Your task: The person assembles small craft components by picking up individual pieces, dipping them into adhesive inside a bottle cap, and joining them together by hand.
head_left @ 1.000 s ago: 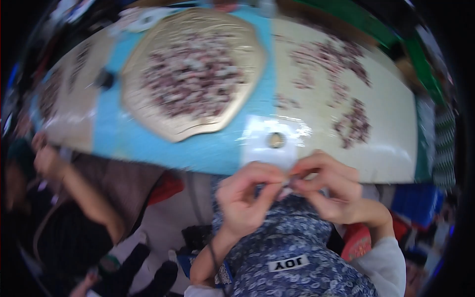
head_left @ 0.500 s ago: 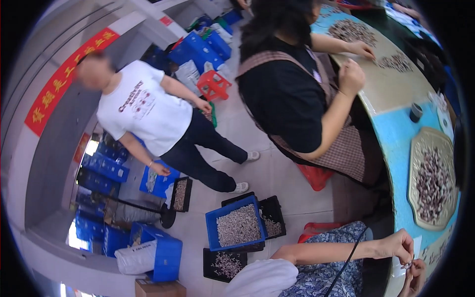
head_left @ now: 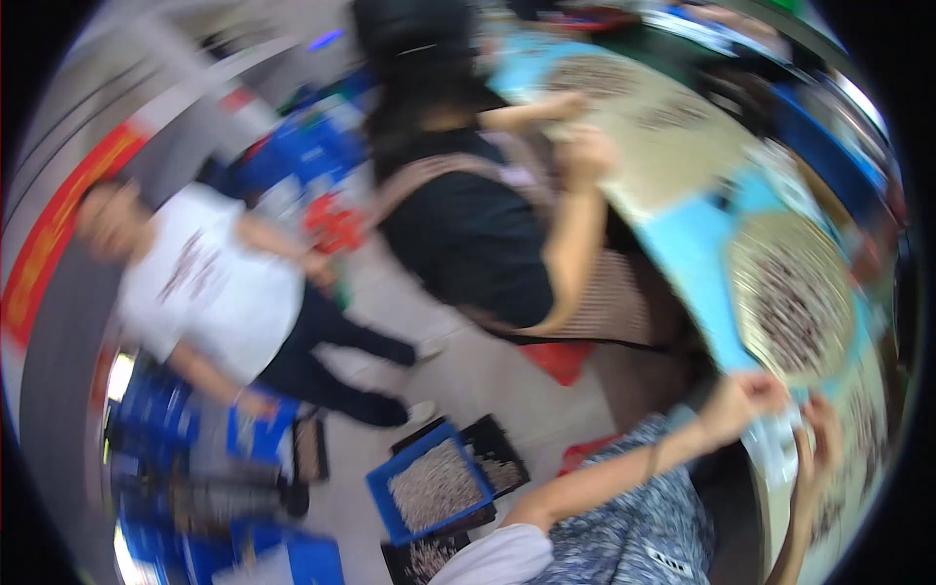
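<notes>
Motion smears the view. My left hand [head_left: 749, 398] is over the table's near edge, its fingers drawn together in a pinch. Just to its right, my right hand [head_left: 821, 437] is raised with bent fingers closed near their tips. The two hands are close together but apart, and whatever is in their fingers is too small and blurred to make out. A white sheet or bag [head_left: 773, 444] lies beneath them at the table edge. Just beyond is a gold-coloured tray [head_left: 749, 283] holding a heap of small brown-and-white pieces.
A co-worker in a black top [head_left: 468, 229] sits at the table [head_left: 673, 161], hands near more small pieces. At left stands a person in a white T-shirt [head_left: 210, 283]. On the floor are a blue crate [head_left: 388, 512] of pale pieces, black trays and a red stool [head_left: 334, 222].
The whole view has swung, so the room sits further left and the picture is blurred. My hands, touching around a small whitish bit before, are now slightly apart and closer to the gold-coloured tray.
</notes>
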Demonstrator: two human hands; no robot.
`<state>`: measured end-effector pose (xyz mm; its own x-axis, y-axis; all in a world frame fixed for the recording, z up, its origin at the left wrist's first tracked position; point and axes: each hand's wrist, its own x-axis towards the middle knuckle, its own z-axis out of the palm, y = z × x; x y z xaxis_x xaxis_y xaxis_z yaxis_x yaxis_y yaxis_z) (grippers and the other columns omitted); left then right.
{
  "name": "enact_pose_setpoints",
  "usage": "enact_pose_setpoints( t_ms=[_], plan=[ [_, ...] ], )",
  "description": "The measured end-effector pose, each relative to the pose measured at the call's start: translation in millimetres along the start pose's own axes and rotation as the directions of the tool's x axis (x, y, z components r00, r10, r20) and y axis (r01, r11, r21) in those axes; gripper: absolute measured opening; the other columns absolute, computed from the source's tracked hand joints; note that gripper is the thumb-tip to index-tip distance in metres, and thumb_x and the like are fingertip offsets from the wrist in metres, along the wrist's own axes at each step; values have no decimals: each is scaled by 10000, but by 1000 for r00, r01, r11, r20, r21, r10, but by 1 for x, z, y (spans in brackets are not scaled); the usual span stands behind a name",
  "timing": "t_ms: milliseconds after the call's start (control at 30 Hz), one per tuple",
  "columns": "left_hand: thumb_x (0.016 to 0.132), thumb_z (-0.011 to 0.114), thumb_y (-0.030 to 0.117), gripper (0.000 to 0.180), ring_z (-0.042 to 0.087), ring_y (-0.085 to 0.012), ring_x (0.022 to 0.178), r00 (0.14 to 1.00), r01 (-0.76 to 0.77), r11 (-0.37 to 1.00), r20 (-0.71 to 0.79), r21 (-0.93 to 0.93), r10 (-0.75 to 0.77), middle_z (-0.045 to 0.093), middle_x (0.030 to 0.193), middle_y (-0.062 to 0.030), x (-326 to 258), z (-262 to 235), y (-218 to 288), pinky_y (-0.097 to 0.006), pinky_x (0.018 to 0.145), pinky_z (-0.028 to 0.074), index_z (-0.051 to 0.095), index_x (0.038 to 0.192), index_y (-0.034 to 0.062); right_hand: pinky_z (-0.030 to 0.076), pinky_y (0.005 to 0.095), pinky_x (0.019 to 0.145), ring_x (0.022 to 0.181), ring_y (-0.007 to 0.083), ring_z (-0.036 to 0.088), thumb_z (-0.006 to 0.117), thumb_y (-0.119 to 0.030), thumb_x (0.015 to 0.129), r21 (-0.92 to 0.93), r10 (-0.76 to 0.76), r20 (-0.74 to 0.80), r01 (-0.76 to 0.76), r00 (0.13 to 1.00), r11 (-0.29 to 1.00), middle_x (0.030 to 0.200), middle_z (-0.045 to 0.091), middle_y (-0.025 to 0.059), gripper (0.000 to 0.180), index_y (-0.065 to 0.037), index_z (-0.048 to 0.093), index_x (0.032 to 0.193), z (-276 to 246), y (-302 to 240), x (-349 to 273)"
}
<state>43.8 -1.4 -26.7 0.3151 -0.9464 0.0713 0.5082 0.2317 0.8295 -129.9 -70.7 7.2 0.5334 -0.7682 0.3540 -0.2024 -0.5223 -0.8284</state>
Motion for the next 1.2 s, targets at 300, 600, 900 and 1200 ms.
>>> enact_pose_setpoints(
  t_ms=[300,600,900,1200],
  plan=[
    [833,667,86,109,627,-141,712,753,-402,418,35,815,657,677,801,-73,135,-66,27,-278,668,504,683,899,1,491,276,759,896,187,610,633,5,790,-197,58,-357,-136,932,971,996,630,130,62,30,618,846,-87,-9,-9],
    [839,647,63,168,648,-201,861,828,-387,190,249,902,503,685,948,-114,147,-44,19,-307,753,501,686,986,-10,502,312,714,813,227,615,641,-9,769,-451,220,-303,-343,927,824,889,636,122,99,28,622,859,-110,48,-27],
    [835,605,-9,185,614,-253,971,775,-475,129,345,870,530,654,1025,-130,105,0,33,-330,847,471,658,1012,-12,492,387,731,864,297,576,640,-15,742,-680,217,49,-126,975,722,861,586,119,138,6,618,876,-100,35,-42],
    [728,618,-54,172,592,-288,844,766,-592,256,632,764,-115,642,896,-136,94,84,-26,-364,766,479,652,891,-13,510,335,684,756,235,613,640,2,774,-443,284,-115,-305,952,843,863,602,113,181,17,613,953,-93,32,-38]
  ],
)
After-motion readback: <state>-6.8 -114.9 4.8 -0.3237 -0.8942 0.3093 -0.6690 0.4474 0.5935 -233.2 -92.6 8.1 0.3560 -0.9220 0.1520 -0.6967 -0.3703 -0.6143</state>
